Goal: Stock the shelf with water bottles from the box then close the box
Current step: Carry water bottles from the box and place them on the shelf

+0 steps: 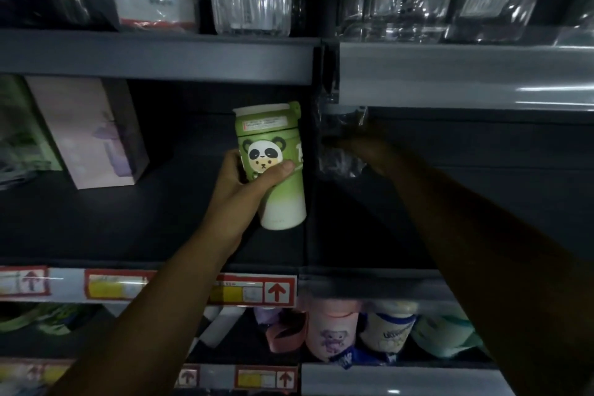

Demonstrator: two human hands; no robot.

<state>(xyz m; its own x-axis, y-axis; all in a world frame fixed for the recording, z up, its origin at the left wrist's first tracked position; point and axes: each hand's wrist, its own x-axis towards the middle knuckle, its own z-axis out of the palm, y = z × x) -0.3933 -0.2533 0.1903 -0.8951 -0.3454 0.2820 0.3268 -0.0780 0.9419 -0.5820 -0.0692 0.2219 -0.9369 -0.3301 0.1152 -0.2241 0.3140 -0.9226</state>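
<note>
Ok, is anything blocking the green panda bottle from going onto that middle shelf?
Nothing visible does. The left hand holds the panda bottle over a bare stretch of the middle shelf; the pink box stands off to its left.

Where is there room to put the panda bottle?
The bare dark shelf lies open between the pink box and the panda bottle in the left hand. The shelf below is crowded with bottles.
</note>
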